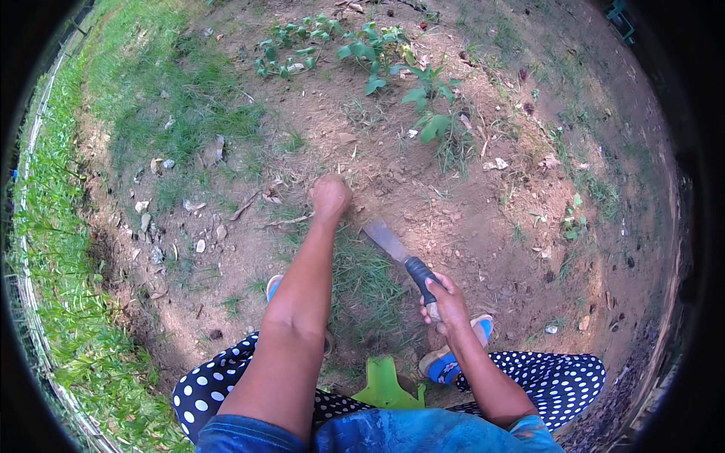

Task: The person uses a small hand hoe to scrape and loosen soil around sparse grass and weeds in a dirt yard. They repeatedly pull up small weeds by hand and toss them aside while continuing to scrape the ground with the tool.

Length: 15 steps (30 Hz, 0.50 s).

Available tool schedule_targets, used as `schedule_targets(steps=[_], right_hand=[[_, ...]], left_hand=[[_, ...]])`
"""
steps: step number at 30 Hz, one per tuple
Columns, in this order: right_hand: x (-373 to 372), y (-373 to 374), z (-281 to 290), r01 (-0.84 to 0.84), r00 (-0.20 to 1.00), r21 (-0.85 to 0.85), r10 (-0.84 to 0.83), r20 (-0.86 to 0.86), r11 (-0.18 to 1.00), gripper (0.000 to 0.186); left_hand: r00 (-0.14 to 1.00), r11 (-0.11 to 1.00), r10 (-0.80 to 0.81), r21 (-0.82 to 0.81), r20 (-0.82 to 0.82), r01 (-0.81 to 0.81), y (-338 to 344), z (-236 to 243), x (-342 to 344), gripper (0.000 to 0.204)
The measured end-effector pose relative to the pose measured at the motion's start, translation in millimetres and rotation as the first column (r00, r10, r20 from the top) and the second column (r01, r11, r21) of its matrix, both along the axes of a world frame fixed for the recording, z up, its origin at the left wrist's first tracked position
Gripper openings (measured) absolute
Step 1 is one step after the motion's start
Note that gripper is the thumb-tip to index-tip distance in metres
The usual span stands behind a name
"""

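My left hand is closed in a fist low over the bare soil in the middle of the view. What its fingers hold, if anything, is hidden. In my right hand is a short hand tool with a flat, squared metal blade. Its handle is wrapped in black and has a pale butt end. The blade points up and left, its tip near the ground just below and right of my left fist. Under the blade lies a patch of short grass between my feet. Loose crumbly soil spreads to its right.
Leafy green plants grow ahead, one stem closer by. Taller grass borders the left side. Stones, dry leaves and twigs dot the soil. Below me are a bright green plastic piece and my blue sandal.
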State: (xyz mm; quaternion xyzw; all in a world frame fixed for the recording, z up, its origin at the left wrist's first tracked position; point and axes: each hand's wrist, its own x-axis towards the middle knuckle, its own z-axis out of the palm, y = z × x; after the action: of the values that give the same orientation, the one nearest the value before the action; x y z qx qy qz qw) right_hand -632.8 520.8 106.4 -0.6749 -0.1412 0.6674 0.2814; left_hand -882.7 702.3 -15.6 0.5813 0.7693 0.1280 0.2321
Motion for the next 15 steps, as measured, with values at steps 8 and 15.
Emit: schedule_targets(steps=[8, 15], right_hand=[[64.2, -35.7, 42.6, 0.079, 0.966, -0.302, -0.147, -0.211, 0.95, 0.027], [-18.3, -22.7, -33.0, -0.039, 0.993, -0.034, 0.042, 0.112, 0.999, 0.03]], left_hand=[[0.977, 0.869, -0.209, -0.465, -0.035, 0.17, -20.6, 25.3, 0.1, 0.051], [0.976, 0.875, -0.206, -0.46, -0.072, 0.151, -35.6, 23.3, 16.6, 0.055]])
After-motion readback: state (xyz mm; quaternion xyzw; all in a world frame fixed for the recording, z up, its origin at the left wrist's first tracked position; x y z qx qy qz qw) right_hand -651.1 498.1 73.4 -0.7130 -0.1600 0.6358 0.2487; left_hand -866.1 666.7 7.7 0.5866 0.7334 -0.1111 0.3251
